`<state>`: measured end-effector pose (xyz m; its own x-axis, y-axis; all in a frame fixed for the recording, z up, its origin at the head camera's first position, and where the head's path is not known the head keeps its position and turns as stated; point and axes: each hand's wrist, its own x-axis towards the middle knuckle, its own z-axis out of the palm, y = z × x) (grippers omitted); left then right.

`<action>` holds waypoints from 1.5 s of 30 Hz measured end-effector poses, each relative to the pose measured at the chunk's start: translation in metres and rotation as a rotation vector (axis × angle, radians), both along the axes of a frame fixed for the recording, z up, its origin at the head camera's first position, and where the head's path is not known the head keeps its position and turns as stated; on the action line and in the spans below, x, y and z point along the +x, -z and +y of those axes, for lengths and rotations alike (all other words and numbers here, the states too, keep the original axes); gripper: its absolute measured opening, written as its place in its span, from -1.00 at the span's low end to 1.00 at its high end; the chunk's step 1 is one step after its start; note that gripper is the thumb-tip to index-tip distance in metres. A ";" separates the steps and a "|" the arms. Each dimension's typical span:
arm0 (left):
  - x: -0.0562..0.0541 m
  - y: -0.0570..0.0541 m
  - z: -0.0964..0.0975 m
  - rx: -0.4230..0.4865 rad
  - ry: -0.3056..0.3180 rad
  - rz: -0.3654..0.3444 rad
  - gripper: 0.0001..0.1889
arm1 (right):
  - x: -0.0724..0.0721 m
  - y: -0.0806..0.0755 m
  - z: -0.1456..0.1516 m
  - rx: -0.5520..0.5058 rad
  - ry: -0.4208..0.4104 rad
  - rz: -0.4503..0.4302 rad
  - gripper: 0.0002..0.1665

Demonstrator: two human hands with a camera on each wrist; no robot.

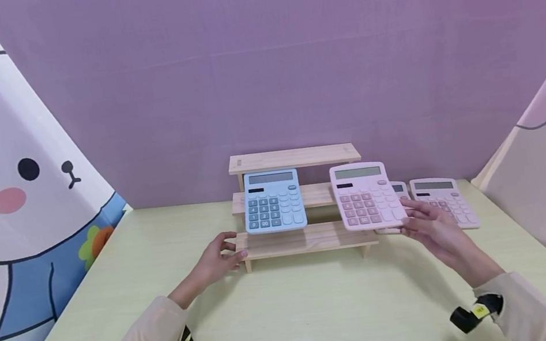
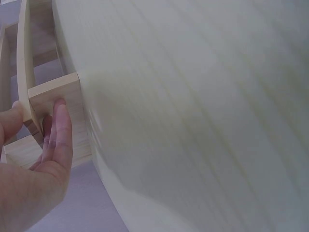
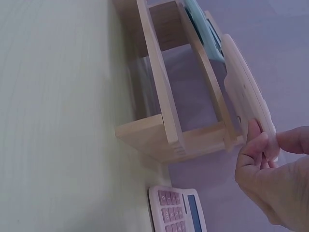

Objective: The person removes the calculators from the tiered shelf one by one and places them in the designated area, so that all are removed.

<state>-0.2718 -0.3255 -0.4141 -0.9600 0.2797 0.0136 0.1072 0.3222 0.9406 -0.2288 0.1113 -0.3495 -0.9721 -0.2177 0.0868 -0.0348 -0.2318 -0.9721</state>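
Note:
A three-tier wooden stand (image 1: 309, 239) is on the table, and a blue calculator (image 1: 273, 202) leans upright on its middle tier. My left hand (image 1: 218, 259) grips the left end of the lowest tier; in the left wrist view the thumb lies on the top of the board (image 2: 25, 72) and the fingers are under it. Between thumb and fingers, my right hand (image 1: 435, 229) pinches the lower right corner of a pink calculator (image 1: 364, 195), held up in front of the stand's right side. In the right wrist view that pink calculator (image 3: 246, 87) appears edge-on, close to the middle tier.
Two more pink calculators are on the table right of the stand: one (image 1: 447, 198) mostly visible, the other (image 1: 400, 187) largely hidden behind the held one. A purple backdrop (image 1: 279, 65) rises behind the table (image 1: 314, 316). A cartoon-printed cloth (image 1: 0, 133) hangs at the left.

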 end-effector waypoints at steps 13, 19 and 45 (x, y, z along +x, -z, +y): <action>0.000 0.000 0.000 -0.004 -0.001 -0.007 -0.39 | 0.004 0.005 0.014 -0.080 -0.038 0.033 -0.59; -0.001 0.001 -0.001 -0.012 -0.005 -0.011 -0.39 | 0.006 0.007 0.020 -0.109 -0.043 0.048 -0.59; -0.002 0.002 -0.001 -0.021 -0.009 -0.016 -0.40 | 0.013 0.011 0.048 -0.183 -0.100 0.084 -0.53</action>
